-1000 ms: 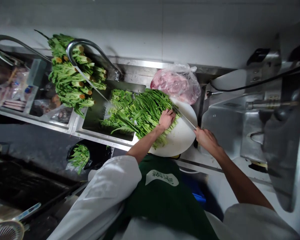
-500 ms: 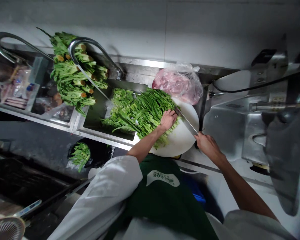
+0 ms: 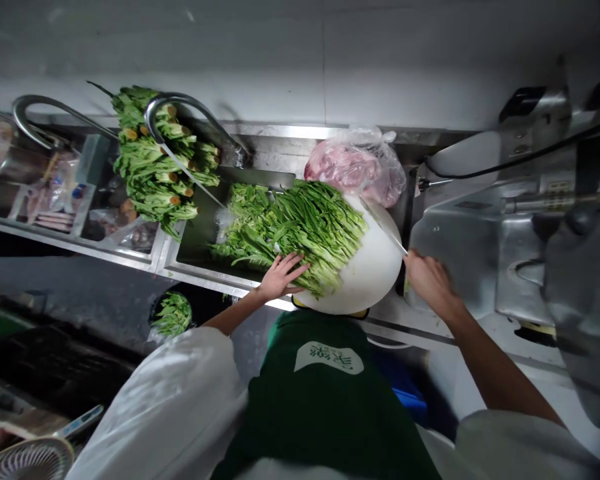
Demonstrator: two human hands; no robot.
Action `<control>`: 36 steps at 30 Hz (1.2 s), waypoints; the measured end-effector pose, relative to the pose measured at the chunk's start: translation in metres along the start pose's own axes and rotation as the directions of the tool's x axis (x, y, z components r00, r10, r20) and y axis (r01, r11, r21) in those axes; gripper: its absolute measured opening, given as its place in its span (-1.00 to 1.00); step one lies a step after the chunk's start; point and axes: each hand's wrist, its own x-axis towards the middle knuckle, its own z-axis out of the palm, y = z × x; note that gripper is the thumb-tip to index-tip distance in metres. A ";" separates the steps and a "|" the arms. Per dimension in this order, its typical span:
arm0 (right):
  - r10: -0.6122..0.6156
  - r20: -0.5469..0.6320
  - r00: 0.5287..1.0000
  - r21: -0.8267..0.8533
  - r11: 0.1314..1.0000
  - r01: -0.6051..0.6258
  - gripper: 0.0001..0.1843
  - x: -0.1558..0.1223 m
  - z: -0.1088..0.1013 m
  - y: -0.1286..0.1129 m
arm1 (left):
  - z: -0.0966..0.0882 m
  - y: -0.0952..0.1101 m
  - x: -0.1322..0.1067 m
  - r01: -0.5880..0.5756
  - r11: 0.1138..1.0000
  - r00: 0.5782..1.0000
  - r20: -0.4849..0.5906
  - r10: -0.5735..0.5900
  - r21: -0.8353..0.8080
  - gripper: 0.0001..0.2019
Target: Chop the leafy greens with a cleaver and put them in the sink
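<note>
A heap of cut leafy greens [image 3: 325, 227] lies over the left part of a round white cutting board [image 3: 375, 273] and spills toward the sink. My left hand [image 3: 281, 275] rests with fingers spread at the near left edge of the heap, its fingertips touching the leaves. My right hand [image 3: 431, 280] is closed around the handle of a kitchen knife [image 3: 387, 227]. The blade points up and left over the board's right side, apart from the greens. The handle is mostly hidden in my fist.
Behind the board sits bagged raw meat [image 3: 355, 170]. Water runs from a curved faucet [image 3: 195, 103] into the sink [image 3: 195, 243]. Bundled leafy stalks [image 3: 155, 167] are piled left of it. A black bin [image 3: 200, 307] with greens stands below. Metal equipment [image 3: 460, 253] is at right.
My left hand has moved left and nearer to me, from the cut ends to the heap's near edge, its fingers now spread. The knife has shifted right, away from the greens.
</note>
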 end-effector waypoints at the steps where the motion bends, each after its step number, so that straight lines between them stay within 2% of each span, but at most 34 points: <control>1: -0.012 -0.004 1.000 -0.019 1.000 0.012 -0.61 0.007 0.004 -0.005 | 0.002 -0.007 -0.009 0.000 0.999 0.999 0.050 -0.002 0.036 -0.39; 2: -0.026 -0.006 1.000 -0.034 0.999 0.026 -0.60 0.013 0.008 -0.012 | 0.005 -0.012 -0.012 0.005 0.997 0.996 0.083 -0.011 0.075 -0.34; 4: -0.054 0.001 0.999 -0.057 0.997 0.054 -0.56 0.018 0.014 -0.030 | 0.009 -0.020 0.001 0.010 0.988 0.994 0.104 -0.026 0.154 -0.24; 8: -0.155 0.052 0.987 -0.066 0.985 0.158 -0.54 0.011 0.018 -0.065 | 0.005 -0.027 0.063 -0.043 0.968 0.996 0.089 0.021 0.247 -0.06; 10: -0.194 0.062 0.979 -0.043 0.980 0.196 -0.55 0.006 0.017 -0.071 | -0.001 -0.027 0.092 -0.109 0.962 0.990 0.112 0.083 0.251 0.01; 12: -0.188 0.056 0.980 -0.003 0.982 0.189 -0.59 0.003 0.014 -0.067 | -0.006 -0.026 0.114 -0.185 0.949 0.976 0.159 0.148 0.253 0.10; 15: -0.100 0.049 0.994 0.089 0.991 0.095 -0.63 -0.005 0.012 -0.049 | -0.012 -0.022 0.141 -0.322 0.905 0.936 0.236 0.260 0.277 0.19; 17: -0.016 0.067 0.998 0.160 0.987 0.005 -0.60 -0.016 0.016 -0.036 | -0.015 -0.019 0.162 -0.429 0.860 0.887 0.310 0.343 0.276 0.20; 19: 0.064 0.098 0.993 0.226 0.970 -0.085 -0.57 -0.031 0.025 -0.026 | -0.016 -0.017 0.187 -0.497 0.836 0.826 0.420 0.375 0.232 0.19; 21: 0.137 0.112 0.984 0.277 0.947 -0.164 -0.56 -0.048 0.038 -0.022 | -0.017 -0.015 0.211 -0.504 0.846 0.782 0.507 0.362 0.173 0.16; 22: 0.172 0.115 0.978 0.297 0.934 -0.199 -0.56 -0.056 0.045 -0.021 | -0.018 -0.013 0.221 -0.489 0.858 0.778 0.523 0.348 0.157 0.16; 24: 0.245 0.119 0.962 0.332 0.903 -0.271 -0.60 -0.070 0.059 -0.022 | -0.018 -0.007 0.233 -0.435 0.884 0.812 0.500 0.302 0.172 0.16; 26: 0.310 0.135 0.941 0.368 0.866 -0.338 -0.64 -0.080 0.068 -0.026 | -0.016 0.005 0.234 -0.334 0.912 0.872 0.445 0.203 0.238 0.18; 29: 0.383 0.162 0.910 0.422 0.806 -0.414 -0.64 -0.086 0.074 -0.035 | -0.007 0.034 0.214 -0.101 0.933 0.941 0.338 -0.024 0.346 0.17; 31: 0.406 0.162 0.899 0.449 0.781 -0.434 -0.62 -0.084 0.075 -0.043 | 0.000 0.054 0.191 0.077 0.919 0.948 0.256 -0.187 0.386 0.19; 33: 0.411 0.158 0.898 0.458 0.775 -0.435 -0.60 -0.080 0.074 -0.051 | 0.006 0.069 0.170 0.195 0.896 0.932 0.208 -0.296 0.398 0.23; 36: 0.373 0.152 0.915 0.448 0.799 -0.400 -0.56 -0.074 0.073 -0.061 | 0.007 0.075 0.153 0.201 0.899 0.922 0.234 -0.307 0.390 0.35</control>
